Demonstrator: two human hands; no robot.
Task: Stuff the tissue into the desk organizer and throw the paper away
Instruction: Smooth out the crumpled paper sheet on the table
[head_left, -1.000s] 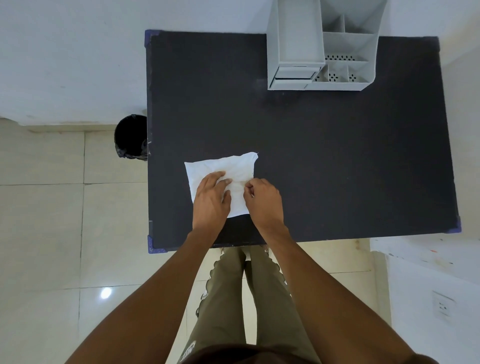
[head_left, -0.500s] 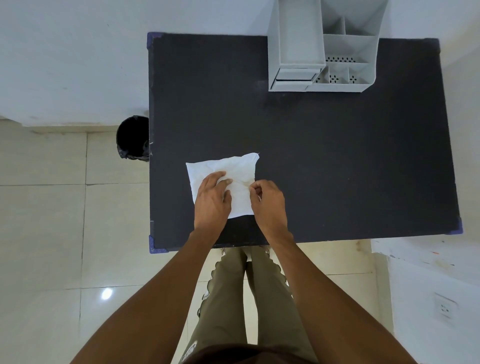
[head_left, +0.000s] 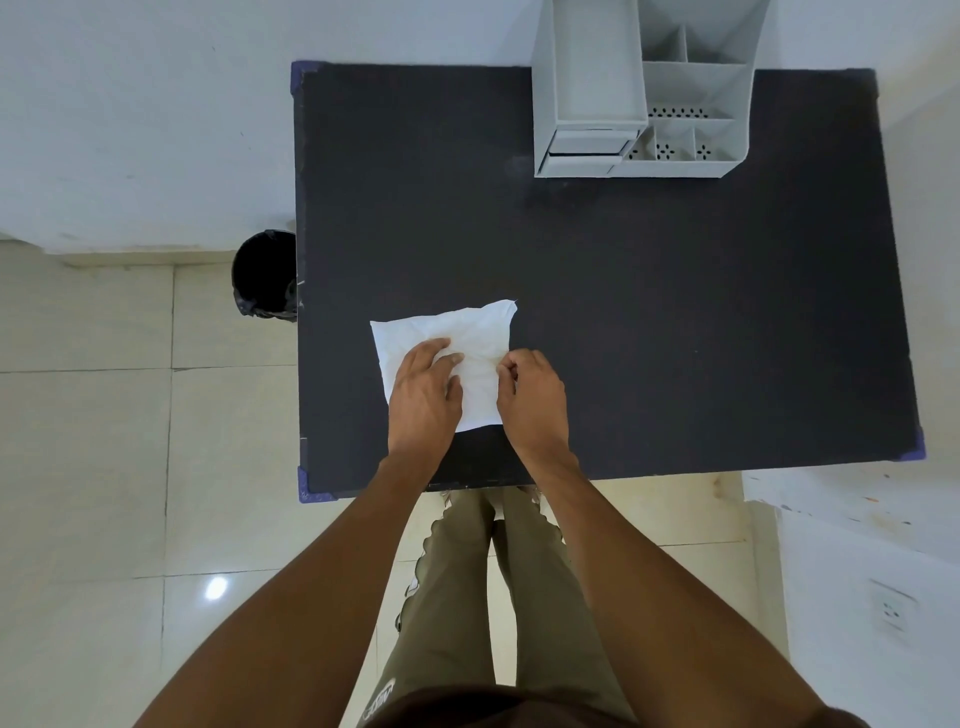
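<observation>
A white, slightly crumpled tissue (head_left: 457, 332) lies flat on the black desk (head_left: 649, 312), near its front left part. My left hand (head_left: 423, 395) rests palm-down on the tissue's left half, fingers spread. My right hand (head_left: 532, 397) sits at the tissue's right edge with fingertips curled and pinching that edge. The grey desk organizer (head_left: 641, 104) with several open compartments and a small drawer stands at the desk's far edge, well away from both hands. No separate paper can be told apart from the tissue.
A black bin (head_left: 265, 273) stands on the tiled floor against the desk's left side. White walls run behind and to the right of the desk. My legs show below the desk's front edge.
My right hand has shifted slightly to the right along the tissue's edge, fingers curling tighter. The left hand and tissue stay almost where they were.
</observation>
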